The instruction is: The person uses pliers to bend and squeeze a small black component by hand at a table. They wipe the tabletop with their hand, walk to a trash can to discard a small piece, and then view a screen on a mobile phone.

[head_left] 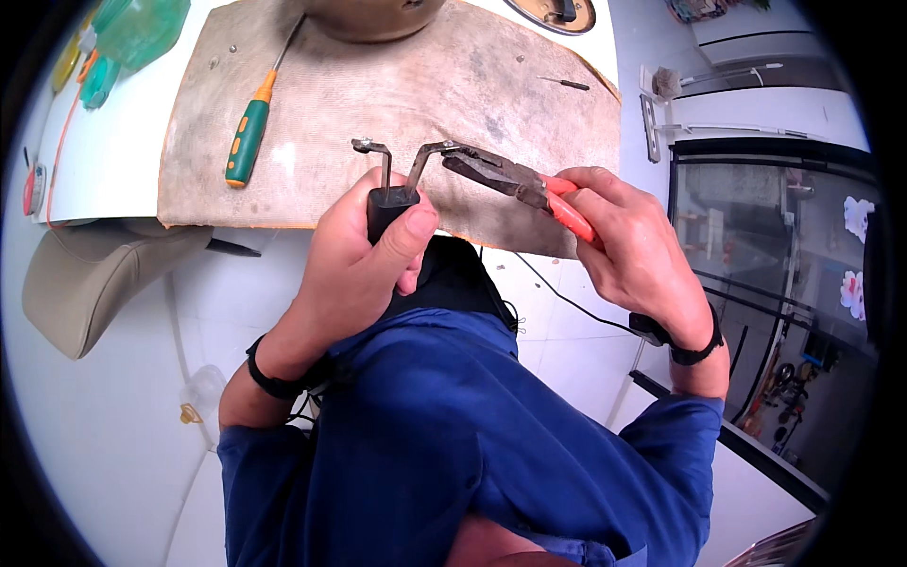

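Note:
My left hand is wrapped round a black handle, its thumb pressed along the right side. Two bent metal arms rise from the handle's top and splay apart, each with a small fastener at its end. My right hand grips a pair of pliers by the orange-red grips. The pliers point left, and their dark jaws meet the end of the right metal arm. Whether the jaws clamp that end or only touch it, I cannot tell. Both hands are at the near edge of a stained mat.
A green and orange screwdriver lies on the mat at left. Beyond it stands a brown pot. A thin black-handled tool lies far right, below a round lid. A beige chair is at the table's left edge.

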Tool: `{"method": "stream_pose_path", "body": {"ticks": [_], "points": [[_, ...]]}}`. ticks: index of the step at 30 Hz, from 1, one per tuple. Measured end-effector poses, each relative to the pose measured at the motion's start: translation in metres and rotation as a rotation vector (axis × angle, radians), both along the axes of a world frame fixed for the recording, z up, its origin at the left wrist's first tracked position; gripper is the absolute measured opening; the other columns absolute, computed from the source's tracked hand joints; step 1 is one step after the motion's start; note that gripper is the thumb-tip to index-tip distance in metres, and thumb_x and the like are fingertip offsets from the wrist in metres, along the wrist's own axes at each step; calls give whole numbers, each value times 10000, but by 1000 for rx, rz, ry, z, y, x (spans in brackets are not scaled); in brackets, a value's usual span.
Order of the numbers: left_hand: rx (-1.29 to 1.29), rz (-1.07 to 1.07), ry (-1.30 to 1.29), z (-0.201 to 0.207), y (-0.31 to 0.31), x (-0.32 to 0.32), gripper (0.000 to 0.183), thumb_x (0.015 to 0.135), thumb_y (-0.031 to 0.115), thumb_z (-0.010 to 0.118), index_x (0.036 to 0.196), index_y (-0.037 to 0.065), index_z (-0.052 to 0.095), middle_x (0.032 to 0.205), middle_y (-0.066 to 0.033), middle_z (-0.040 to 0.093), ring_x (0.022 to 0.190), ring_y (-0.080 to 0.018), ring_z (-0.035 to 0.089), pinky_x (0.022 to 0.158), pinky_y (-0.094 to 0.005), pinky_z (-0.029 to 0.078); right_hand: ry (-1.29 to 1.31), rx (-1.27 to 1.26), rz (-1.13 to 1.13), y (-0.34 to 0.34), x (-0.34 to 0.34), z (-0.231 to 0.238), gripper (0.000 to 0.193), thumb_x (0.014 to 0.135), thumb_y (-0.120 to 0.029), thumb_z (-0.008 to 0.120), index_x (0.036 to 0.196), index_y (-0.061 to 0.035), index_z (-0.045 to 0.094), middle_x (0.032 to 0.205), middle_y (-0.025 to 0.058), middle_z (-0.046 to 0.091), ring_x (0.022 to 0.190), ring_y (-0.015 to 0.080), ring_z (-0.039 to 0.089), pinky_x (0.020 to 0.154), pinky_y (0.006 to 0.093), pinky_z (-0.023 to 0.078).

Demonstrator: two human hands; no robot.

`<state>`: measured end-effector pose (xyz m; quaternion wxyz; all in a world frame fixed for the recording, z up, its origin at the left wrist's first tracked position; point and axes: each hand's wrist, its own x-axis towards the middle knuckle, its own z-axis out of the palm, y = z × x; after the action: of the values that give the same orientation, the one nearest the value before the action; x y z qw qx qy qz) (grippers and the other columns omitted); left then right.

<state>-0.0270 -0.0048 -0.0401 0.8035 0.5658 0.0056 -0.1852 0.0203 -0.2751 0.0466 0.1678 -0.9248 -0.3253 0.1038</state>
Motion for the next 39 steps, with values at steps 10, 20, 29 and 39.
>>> {"method": "stream_pose_path", "body": {"ticks": [10,20,29,39], "points": [[198,65,-68,-2,-9,-3,181,1046,148,592,1143,20,509,788,-19,553,634,-81,547,584,-239,469,-13,-109,-31,11,-2,18,452,743,101,613,1184,11,662,1212,217,654,985,428,671,822,465,555],[442,89,-181,-15,-12,-4,174,1040,134,595,1144,24,508,810,-12,572,641,-69,546,592,-223,462,-109,-216,-59,8,-6,20,381,775,67,623,1146,8,689,1190,238,661,960,426,677,802,465,564],[488,80,-210,-19,-17,-6,170,1034,136,614,1132,28,526,813,-7,581,636,-69,548,585,-220,457,-120,-251,-52,7,-8,23,243,811,-11,680,1052,12,705,1024,171,668,878,384,666,745,461,540],[538,97,-248,-28,-17,-9,165,1034,150,619,1113,35,530,796,-1,581,622,-63,537,575,-214,452,-198,-206,-72,9,-16,11,174,804,-8,679,976,8,650,978,154,638,919,365,643,779,449,523]]}}
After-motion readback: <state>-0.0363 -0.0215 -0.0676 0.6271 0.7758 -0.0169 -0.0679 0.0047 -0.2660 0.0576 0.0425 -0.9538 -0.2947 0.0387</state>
